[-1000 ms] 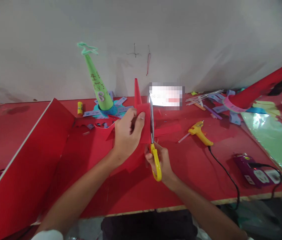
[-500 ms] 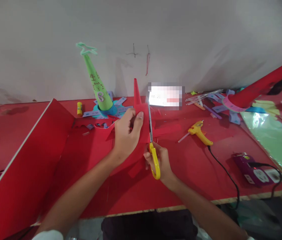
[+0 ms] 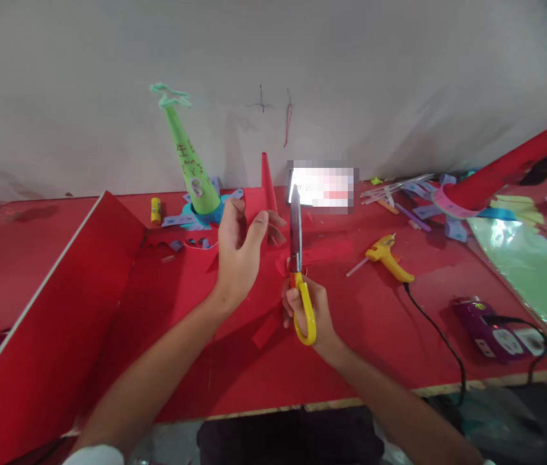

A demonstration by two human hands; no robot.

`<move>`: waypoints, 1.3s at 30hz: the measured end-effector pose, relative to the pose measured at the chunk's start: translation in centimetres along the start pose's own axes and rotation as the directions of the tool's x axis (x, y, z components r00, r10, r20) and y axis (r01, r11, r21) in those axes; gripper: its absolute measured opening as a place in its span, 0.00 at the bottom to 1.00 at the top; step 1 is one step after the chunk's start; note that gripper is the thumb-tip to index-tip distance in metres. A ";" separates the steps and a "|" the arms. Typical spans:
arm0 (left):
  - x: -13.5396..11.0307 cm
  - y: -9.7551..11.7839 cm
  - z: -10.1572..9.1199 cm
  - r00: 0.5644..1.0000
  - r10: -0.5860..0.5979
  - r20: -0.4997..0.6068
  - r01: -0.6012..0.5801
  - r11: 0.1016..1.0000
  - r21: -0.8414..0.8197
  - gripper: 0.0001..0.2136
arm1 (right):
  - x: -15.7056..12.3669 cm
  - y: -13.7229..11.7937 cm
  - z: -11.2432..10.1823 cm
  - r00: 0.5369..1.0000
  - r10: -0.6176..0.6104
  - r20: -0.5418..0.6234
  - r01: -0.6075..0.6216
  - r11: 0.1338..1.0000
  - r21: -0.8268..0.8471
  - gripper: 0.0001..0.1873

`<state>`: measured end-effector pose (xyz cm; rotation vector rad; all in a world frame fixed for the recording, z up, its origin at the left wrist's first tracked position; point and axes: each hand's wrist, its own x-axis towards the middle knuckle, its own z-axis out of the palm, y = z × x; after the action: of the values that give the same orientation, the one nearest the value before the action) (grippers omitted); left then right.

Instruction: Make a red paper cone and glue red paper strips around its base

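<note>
My right hand (image 3: 314, 310) grips yellow-handled scissors (image 3: 297, 258) above the red table (image 3: 399, 336), blades closed and pointing up and away. My left hand (image 3: 239, 252) hovers just left of the blades with fingers spread and nothing in it. Cut red paper pieces (image 3: 314, 253) lie on the table behind the scissors. A red paper strip (image 3: 266, 330) lies near my right wrist. A slim red paper cone (image 3: 268, 186) stands right behind my left fingers.
A green cone hat (image 3: 188, 158) on a blue base stands at the back, a glue stick (image 3: 155, 210) to its left. A yellow glue gun (image 3: 389, 256), its black cord and a purple power strip (image 3: 491, 330) lie right. A big red sheet (image 3: 50, 323) slopes at left; green film (image 3: 525, 265) far right.
My left hand has let go of the red paper it was pinching and opened. The cut piece has dropped to the table. The scissors' blades have closed and lifted slightly.
</note>
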<state>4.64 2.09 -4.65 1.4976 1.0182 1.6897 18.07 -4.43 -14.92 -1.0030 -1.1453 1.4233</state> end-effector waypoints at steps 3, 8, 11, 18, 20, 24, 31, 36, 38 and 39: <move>0.3 -0.1 -0.1 1.000 -0.030 -0.006 0.030 0.998 -0.046 0.19 | -0.1 0.2 -0.1 1.000 -0.010 0.019 0.010 1.000 -0.015 0.33; 0.7 -0.3 -0.6 0.999 0.002 -0.051 -0.003 0.999 -0.033 0.20 | -0.1 0.6 -0.3 1.000 -0.018 0.025 0.018 1.000 -0.006 0.32; 0.9 -0.5 -1.0 0.997 0.050 -0.061 -0.050 0.999 0.004 0.18 | 0.1 0.6 -0.3 1.000 -0.016 0.015 0.015 1.000 0.012 0.32; 1.2 -0.9 -1.2 0.989 0.129 -0.073 -0.120 0.987 0.109 0.14 | 0.3 0.0 0.0 1.000 -0.004 -0.011 0.004 1.000 0.023 0.35; 1.2 -1.0 -1.3 0.994 0.085 -0.070 -0.079 0.993 0.083 0.15 | 0.3 -0.2 0.1 1.000 0.000 -0.012 0.000 1.000 0.018 0.35; 1.1 -0.7 -1.2 0.999 0.009 -0.054 -0.008 1.000 0.030 0.11 | 0.3 -0.5 0.2 1.000 -0.001 0.018 0.000 1.000 0.027 0.36; 1.1 -0.1 -1.0 0.996 -0.026 -0.086 0.024 0.999 -0.031 0.10 | 0.1 -0.1 0.3 0.998 -0.034 0.056 0.030 0.997 0.068 0.34; 1.8 -0.5 -1.6 0.995 -0.101 -0.024 0.100 0.994 -0.041 0.13 | 0.0 0.2 0.2 0.997 -0.071 0.027 0.067 0.991 0.114 0.34; 2.2 -0.8 -1.9 0.994 -0.111 0.016 0.111 0.994 0.023 0.12 | 0.0 0.2 0.0 0.995 -0.095 0.035 0.090 0.989 0.116 0.34; 2.4 -1.0 -2.1 0.992 -0.118 0.039 0.115 0.991 0.068 0.12 | 0.0 0.2 -0.1 0.993 -0.110 0.043 0.105 0.988 0.111 0.34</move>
<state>2.23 4.35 -4.44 1.4799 1.1262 1.5501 18.14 -4.46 -15.18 -0.8224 -1.1279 1.4143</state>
